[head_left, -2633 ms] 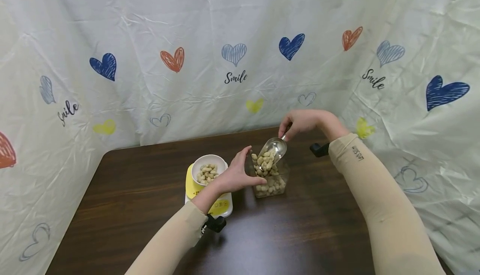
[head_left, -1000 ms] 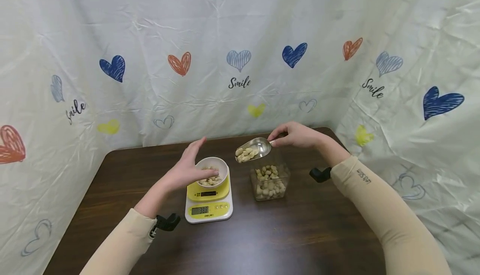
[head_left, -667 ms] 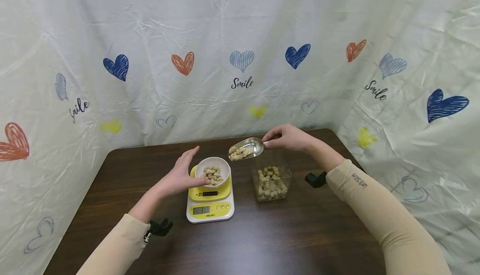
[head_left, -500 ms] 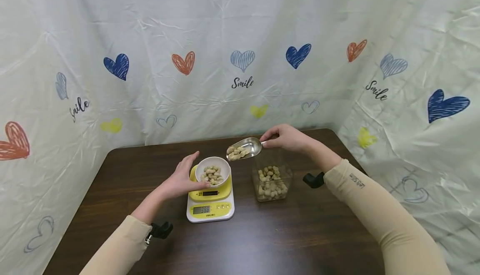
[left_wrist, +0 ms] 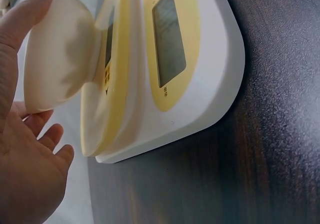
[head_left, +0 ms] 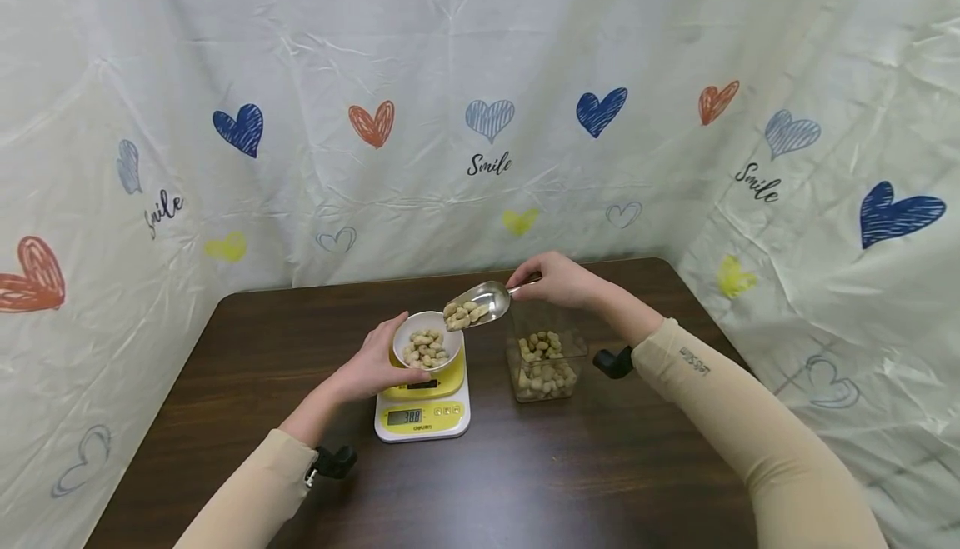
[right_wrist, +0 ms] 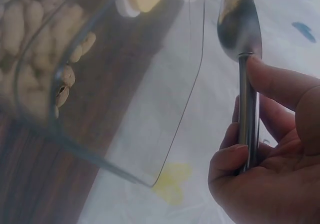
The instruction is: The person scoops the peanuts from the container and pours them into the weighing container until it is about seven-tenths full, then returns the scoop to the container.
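A white bowl [head_left: 432,320] of unshelled peanuts [head_left: 425,351] sits on a yellow-and-white digital scale [head_left: 423,421] whose display appears to read 38.8. My left hand [head_left: 375,366] holds the bowl from the left; in the left wrist view the thumb lies at one side of the bowl [left_wrist: 57,59] and fingers at the other. My right hand [head_left: 562,280] grips the handle of a metal scoop [head_left: 493,297]. Peanuts lie in the scoop, and its front lip is over the bowl's right edge, tilted slightly down. In the right wrist view, thumb and curled fingers surround the handle [right_wrist: 245,114].
A clear plastic container [head_left: 577,351] partly filled with peanuts stands right of the scale, below my right forearm. The dark wooden table [head_left: 525,482] ends at the back against a white curtain [head_left: 420,216] printed with hearts.
The right hand has lifted the loaded scoop from the container and carried it left to the bowl. The left hand has left the container's side and come to the bowl.
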`<state>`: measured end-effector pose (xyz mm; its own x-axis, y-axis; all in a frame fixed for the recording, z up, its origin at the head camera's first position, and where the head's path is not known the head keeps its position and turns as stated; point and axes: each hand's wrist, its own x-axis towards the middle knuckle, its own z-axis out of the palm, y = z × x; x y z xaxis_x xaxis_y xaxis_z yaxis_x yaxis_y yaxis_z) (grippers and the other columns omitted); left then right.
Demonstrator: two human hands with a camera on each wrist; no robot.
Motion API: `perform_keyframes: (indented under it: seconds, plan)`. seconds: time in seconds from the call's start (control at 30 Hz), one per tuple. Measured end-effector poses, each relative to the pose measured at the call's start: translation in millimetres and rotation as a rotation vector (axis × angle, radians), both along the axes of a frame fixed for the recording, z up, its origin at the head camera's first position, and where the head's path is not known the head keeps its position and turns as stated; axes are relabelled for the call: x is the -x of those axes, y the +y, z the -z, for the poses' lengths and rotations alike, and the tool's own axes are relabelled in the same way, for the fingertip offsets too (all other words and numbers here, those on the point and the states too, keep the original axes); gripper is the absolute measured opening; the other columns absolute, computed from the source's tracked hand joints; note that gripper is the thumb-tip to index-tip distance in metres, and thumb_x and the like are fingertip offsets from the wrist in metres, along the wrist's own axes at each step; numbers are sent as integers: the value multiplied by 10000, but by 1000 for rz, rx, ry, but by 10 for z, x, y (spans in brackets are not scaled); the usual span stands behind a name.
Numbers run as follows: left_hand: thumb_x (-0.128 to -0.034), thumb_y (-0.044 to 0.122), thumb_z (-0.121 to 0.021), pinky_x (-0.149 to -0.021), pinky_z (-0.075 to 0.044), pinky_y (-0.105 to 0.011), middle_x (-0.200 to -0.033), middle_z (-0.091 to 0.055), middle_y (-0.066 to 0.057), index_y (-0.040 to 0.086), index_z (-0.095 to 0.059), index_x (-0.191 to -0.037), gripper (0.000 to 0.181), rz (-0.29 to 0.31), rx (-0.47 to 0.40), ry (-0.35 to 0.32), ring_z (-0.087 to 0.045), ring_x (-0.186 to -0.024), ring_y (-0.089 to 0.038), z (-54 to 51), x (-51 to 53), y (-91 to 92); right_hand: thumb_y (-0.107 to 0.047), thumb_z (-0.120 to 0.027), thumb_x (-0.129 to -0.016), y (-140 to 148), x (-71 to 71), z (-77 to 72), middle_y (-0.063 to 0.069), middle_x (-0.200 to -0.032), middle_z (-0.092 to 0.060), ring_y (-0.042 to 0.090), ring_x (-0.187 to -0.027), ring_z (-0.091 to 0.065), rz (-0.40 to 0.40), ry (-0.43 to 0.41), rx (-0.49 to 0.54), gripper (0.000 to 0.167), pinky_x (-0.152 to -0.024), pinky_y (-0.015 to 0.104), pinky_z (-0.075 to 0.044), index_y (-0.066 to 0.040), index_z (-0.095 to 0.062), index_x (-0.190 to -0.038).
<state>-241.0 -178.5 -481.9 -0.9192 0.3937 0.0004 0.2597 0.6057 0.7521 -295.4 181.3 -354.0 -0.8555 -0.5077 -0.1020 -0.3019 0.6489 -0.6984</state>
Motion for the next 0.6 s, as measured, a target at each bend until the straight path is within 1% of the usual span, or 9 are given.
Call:
perform_keyframes:
  seconds: [0.23, 0.47, 0.6]
  plan:
    - [-768, 545, -863, -1079, -337, -589, -1576, -317, -190, 92, -212, -1630, 1171, -8, 8, -10, -291, -1414, -361, -33, -21, 14, -199, -721, -974, -122, 34, 28, 23, -1153, -716, 222, -1066, -642, -21, 61, -42, 177, -879, 436, -518, -141, -771, -1133]
    - [-770, 542, -861, -1081, -339, -584, -1570, -323, -193, 92, -217, -1627, 1163, -15, 9, -15, -293, -1415, -362, -40, -30, 20, -174, -740, -957, -230, 49, 3, 10, -1146, -720, 249, -1171, -603, -41, 147, -112, 148, -926, 442, -508, -155, -787, -1096]
    - [-770, 535, -863, -1097, -325, -588, -1575, -317, -194, 94, -216, -1628, 1162, -14, 6, -16, -280, -1428, -362, -37, -33, 22, -174, -742, -958, -242, 53, -12, 13, -1154, -711, 252, -1167, -592, -40, 172, -126, 148, -914, 444, -506, -161, -791, -1097]
